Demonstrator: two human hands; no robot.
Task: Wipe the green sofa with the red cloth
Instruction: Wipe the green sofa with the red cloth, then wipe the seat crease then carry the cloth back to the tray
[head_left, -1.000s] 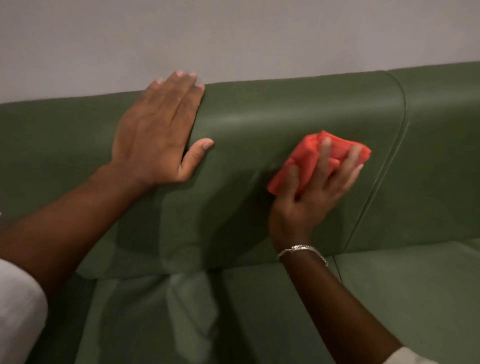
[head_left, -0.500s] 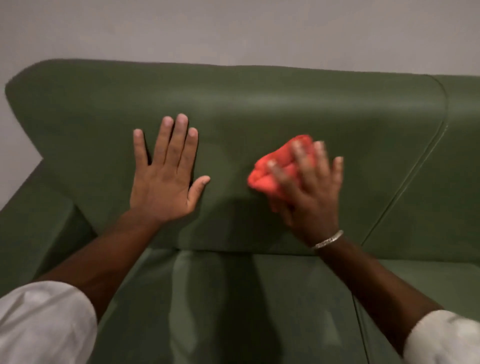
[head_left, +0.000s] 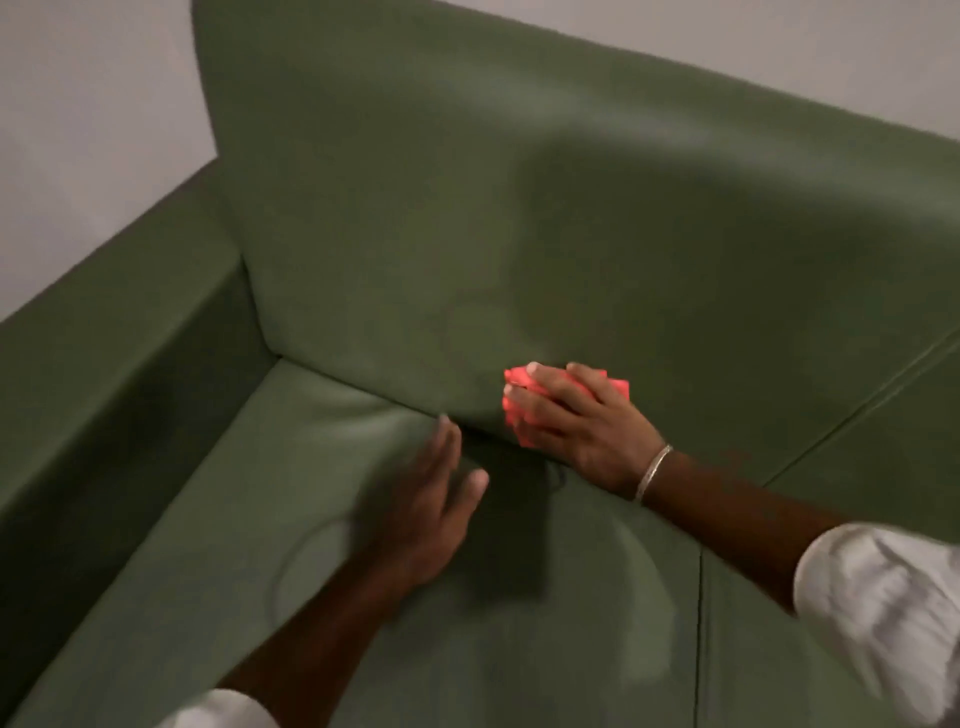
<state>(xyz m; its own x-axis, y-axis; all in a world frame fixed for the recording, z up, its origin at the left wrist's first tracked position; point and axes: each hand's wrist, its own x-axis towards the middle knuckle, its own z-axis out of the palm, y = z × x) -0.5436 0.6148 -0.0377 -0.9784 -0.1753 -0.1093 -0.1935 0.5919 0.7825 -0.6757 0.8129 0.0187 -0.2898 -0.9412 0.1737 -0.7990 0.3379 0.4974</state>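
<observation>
Head view only. Right hand (head_left: 582, 431) presses the red cloth (head_left: 519, 395) against the lower part of the green sofa (head_left: 467, 208) backrest, just above the crease where backrest meets seat cushion. Grip: fingers curled over the bunched cloth, holding it; red shows past the fingertips and at the knuckle side. Thin bracelet (head_left: 653, 472) sits at that wrist. Left hand (head_left: 431, 499) is blurred, fingers spread wide, holding nothing, low over the seat cushion near the crease; cannot tell if it touches the fabric. White sleeves at both forearms.

Risks, as judged from here:
- Cloth is wadded, not flat, so only a small patch meets the fabric; strokes may leave unwiped strips.
- So close to the crease, the wad could snag or get pushed into the gap and slip from the fingers.
- Bracelet may drag on the upholstery during a low pass.
- Left hand lies close beside the wiping hand; a leftward sweep could run into it.
- Armrest and most of the seat look far from the cloth and could get skipped.
</observation>
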